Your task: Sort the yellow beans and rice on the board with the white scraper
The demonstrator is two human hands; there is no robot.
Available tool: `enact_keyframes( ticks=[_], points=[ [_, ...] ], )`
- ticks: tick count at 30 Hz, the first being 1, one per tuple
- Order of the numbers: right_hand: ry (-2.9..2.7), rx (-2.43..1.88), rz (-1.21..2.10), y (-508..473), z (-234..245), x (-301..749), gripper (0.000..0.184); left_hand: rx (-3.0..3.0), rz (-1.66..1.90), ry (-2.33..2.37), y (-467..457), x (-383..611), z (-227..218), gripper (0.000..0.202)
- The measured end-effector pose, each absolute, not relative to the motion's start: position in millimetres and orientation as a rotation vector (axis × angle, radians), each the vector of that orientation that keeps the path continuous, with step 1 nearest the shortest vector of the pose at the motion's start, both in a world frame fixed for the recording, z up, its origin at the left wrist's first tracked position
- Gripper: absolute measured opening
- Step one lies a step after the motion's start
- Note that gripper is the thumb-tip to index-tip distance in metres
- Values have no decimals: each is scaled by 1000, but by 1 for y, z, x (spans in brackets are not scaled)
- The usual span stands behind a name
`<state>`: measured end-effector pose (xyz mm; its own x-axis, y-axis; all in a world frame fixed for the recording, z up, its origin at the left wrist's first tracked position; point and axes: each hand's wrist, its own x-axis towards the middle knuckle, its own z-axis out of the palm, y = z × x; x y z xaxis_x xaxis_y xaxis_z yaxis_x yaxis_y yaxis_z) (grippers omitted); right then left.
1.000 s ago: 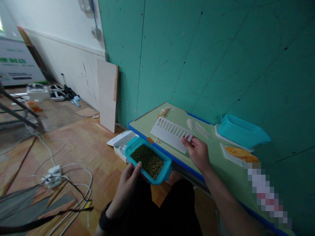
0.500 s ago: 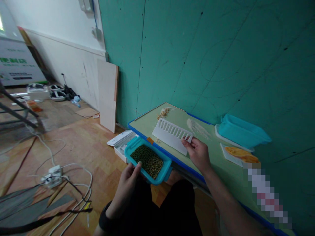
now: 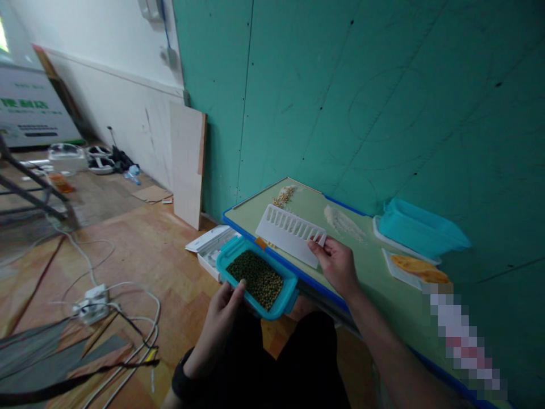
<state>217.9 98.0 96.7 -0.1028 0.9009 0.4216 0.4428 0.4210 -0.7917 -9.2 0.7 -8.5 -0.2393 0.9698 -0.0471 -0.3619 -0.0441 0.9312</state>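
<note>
My left hand (image 3: 225, 301) grips the near rim of a blue plastic tub (image 3: 286, 307), thumb on top, just below the table edge. Inside the tub lie dark green beans (image 3: 244, 266) on one side and tan beans (image 3: 269, 287) on the other. My right hand (image 3: 334, 258) pinches the right end of a white slotted plastic panel (image 3: 285, 237), which has a row of oval openings along its far edge. The panel is over the green tabletop (image 3: 370, 284), near its front edge. Behind it lie a small heap of pale yellow grains (image 3: 283, 196) and a patch of whitish grains (image 3: 344, 222).
At the table's right stand a second blue tub (image 3: 426, 227) and a white tray with an orange-yellow cloth-like item (image 3: 419, 268). A green wall (image 3: 361, 85) backs the table. Cables and a power strip (image 3: 96, 304) lie on the floor at left, and a board (image 3: 186, 165) leans on the wall.
My right hand has moved the slotted panel slightly left and toward me, nearer the table's front edge. My left hand and the tub have stayed nearly still.
</note>
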Motion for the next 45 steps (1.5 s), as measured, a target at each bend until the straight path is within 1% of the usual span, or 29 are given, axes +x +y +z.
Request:
enact_keyframes(
  ticks=[11, 17, 25, 29, 39, 45],
  points=[
    [-1739, -1176, 564, 93, 102, 215, 37, 771, 1528, 1053, 0, -8, -9, 37],
    [-1706, -1201, 533, 91, 95, 219, 37, 775, 1533, 1093, 1, -8, -8, 36],
    [-1711, -1202, 555, 89, 93, 214, 37, 764, 1541, 1108, 0, -7, -2, 40],
    [-1728, -1178, 557, 88, 95, 208, 35, 767, 1556, 1107, 0, -8, -4, 39],
    [-1767, -1191, 476, 78, 95, 203, 31, 756, 1561, 1113, 1, -8, -9, 37],
    [-1809, -1190, 391, 69, 93, 201, 28, 736, 1592, 1136, 3, -3, -12, 39]
  ],
)
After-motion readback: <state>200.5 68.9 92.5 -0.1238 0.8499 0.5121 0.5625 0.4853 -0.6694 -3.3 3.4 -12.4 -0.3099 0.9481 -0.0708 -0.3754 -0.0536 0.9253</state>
